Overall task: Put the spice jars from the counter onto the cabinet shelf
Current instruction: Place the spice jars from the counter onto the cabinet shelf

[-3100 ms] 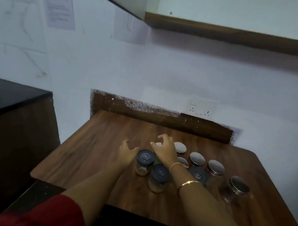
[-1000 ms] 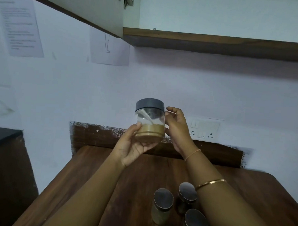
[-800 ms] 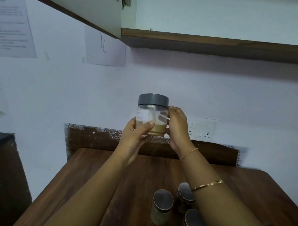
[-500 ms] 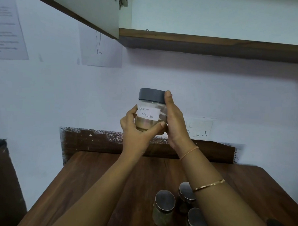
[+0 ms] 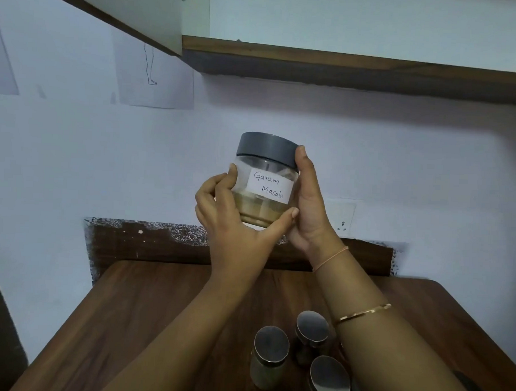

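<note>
I hold a clear spice jar (image 5: 264,181) with a grey lid and a white label reading "Garam Masala" up in front of the wall, brown powder in its lower part. My left hand (image 5: 229,220) cups its base and left side. My right hand (image 5: 309,203) grips its right side, one fingertip on the lid. Below, on the wooden counter (image 5: 145,314), stand other spice jars with metal lids (image 5: 269,355), partly hidden by my right forearm. The cabinet shelf edge (image 5: 345,66) runs above.
An open cabinet door (image 5: 117,9) hangs at the upper left. Papers (image 5: 152,72) are taped to the wall. A wall socket (image 5: 343,219) sits behind my right hand. A dark wooden backsplash (image 5: 148,243) lines the counter's rear.
Both hands lifted the jar off the counter to chest height, then turned it so its label faces me. My right index finger rose onto the lid.
</note>
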`<act>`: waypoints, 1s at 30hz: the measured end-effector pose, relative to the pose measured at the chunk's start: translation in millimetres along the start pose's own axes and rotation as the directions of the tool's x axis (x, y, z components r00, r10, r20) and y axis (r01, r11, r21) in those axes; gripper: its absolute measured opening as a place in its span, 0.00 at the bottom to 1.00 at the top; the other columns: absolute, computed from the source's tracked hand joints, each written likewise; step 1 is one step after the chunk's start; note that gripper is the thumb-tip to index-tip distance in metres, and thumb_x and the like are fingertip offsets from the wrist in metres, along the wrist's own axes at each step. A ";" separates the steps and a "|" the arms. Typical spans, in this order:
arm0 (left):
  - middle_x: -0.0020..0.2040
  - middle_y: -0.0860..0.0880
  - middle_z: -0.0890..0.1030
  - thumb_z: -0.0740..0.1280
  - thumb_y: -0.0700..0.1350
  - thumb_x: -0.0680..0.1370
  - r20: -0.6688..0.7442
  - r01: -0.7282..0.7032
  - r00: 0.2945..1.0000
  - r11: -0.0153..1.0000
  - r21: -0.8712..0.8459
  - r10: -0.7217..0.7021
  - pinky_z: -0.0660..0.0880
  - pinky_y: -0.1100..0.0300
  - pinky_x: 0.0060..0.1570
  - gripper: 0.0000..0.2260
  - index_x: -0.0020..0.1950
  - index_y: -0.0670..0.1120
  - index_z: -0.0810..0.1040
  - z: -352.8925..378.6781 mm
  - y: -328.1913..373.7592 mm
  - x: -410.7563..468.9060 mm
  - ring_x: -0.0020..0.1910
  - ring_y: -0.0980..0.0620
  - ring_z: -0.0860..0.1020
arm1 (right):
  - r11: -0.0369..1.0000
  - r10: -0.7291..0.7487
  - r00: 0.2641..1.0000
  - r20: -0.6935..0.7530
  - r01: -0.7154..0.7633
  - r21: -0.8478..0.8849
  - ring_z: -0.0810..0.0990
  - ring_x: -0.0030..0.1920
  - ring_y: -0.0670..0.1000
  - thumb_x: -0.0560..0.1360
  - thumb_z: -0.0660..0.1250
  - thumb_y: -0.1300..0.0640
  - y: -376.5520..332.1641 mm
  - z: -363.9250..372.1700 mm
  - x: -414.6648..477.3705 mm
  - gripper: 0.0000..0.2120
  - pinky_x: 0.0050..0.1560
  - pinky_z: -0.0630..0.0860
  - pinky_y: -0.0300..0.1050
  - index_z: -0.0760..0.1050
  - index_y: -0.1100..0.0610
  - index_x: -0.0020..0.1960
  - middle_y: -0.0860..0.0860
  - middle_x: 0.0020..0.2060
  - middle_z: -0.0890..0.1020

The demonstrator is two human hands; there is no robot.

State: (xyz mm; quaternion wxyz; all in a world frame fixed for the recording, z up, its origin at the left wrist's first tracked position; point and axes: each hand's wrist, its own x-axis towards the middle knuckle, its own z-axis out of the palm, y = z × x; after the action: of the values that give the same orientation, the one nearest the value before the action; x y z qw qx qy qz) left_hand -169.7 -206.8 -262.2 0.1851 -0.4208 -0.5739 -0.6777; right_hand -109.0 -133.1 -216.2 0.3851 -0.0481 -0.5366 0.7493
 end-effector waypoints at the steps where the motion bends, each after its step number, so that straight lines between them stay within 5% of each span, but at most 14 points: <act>1: 0.65 0.46 0.64 0.71 0.63 0.61 0.002 -0.012 1.000 1.000 -0.005 0.012 0.70 0.52 0.63 0.43 0.70 0.43 0.65 3.2 3.2 -0.1 0.66 0.50 0.64 | 1.000 0.003 1.000 0.009 -0.003 0.024 0.79 0.55 0.56 0.75 0.57 0.37 -2.1 -2.4 1.3 0.32 0.57 0.77 0.55 0.69 0.58 0.69 0.58 0.54 0.79; 7: 0.72 0.47 0.63 0.71 0.60 0.64 0.020 -0.002 1.000 0.999 -0.045 0.003 0.70 0.47 0.66 0.43 0.73 0.48 0.58 25.5 21.4 -8.0 0.72 0.51 0.63 | 0.992 0.065 0.995 0.075 -0.072 0.105 0.80 0.52 0.56 0.73 0.56 0.34 -16.2 -23.6 9.7 0.34 0.56 0.77 0.53 0.70 0.58 0.68 0.58 0.52 0.80; 14: 0.71 0.48 0.62 0.72 0.58 0.65 -0.031 -0.027 0.999 0.999 -0.041 0.025 0.72 0.46 0.64 0.39 0.71 0.55 0.57 54.3 32.2 -15.4 0.72 0.51 0.63 | 0.993 0.068 0.991 0.113 -0.078 0.086 0.83 0.41 0.52 0.73 0.54 0.36 -29.0 -48.7 18.5 0.25 0.46 0.80 0.47 0.75 0.54 0.53 0.53 0.39 0.84; 18: 0.71 0.48 0.63 0.72 0.58 0.65 -0.031 -0.017 0.999 0.999 -0.038 0.015 0.71 0.48 0.65 0.42 0.73 0.49 0.57 65.5 34.2 -18.5 0.72 0.51 0.63 | 0.995 0.060 0.990 0.125 -0.069 0.073 0.83 0.42 0.52 0.72 0.57 0.35 -32.7 -57.6 21.5 0.26 0.48 0.80 0.48 0.75 0.55 0.55 0.53 0.41 0.83; 20: 0.71 0.49 0.62 0.73 0.58 0.65 -0.018 0.002 1.000 0.999 -0.046 -0.003 0.72 0.49 0.65 0.43 0.74 0.48 0.57 69.3 35.2 -18.4 0.71 0.52 0.63 | 0.997 0.049 0.990 0.132 -0.057 0.060 0.82 0.47 0.54 0.65 0.65 0.32 -35.5 -58.5 22.0 0.35 0.52 0.78 0.53 0.73 0.57 0.62 0.56 0.47 0.82; 25: 0.70 0.52 0.61 0.74 0.54 0.66 0.052 0.078 0.996 0.990 -0.120 -0.072 0.76 0.61 0.59 0.42 0.73 0.51 0.55 77.5 35.1 -17.0 0.68 0.56 0.68 | 0.995 -0.054 0.993 0.101 0.063 -0.083 0.77 0.59 0.66 0.57 0.70 0.28 -39.2 -65.9 27.9 0.48 0.63 0.69 0.69 0.71 0.58 0.66 0.64 0.57 0.78; 30: 0.65 0.62 0.60 0.73 0.50 0.67 0.127 0.110 0.989 0.961 -0.255 -0.079 0.69 0.78 0.53 0.38 0.68 0.60 0.52 81.2 34.9 -11.3 0.61 0.78 0.64 | 0.955 -0.161 0.985 0.054 0.170 -0.245 0.82 0.51 0.59 0.50 0.69 0.24 -50.5 -66.3 29.0 0.48 0.54 0.78 0.57 0.74 0.55 0.59 0.59 0.52 0.81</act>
State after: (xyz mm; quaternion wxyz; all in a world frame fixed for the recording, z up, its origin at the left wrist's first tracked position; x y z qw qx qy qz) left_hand -108.5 -143.2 -250.3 0.0618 -0.4521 -0.5087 -0.7301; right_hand -70.6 -57.6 -191.6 0.4282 -0.0382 -0.6349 0.6419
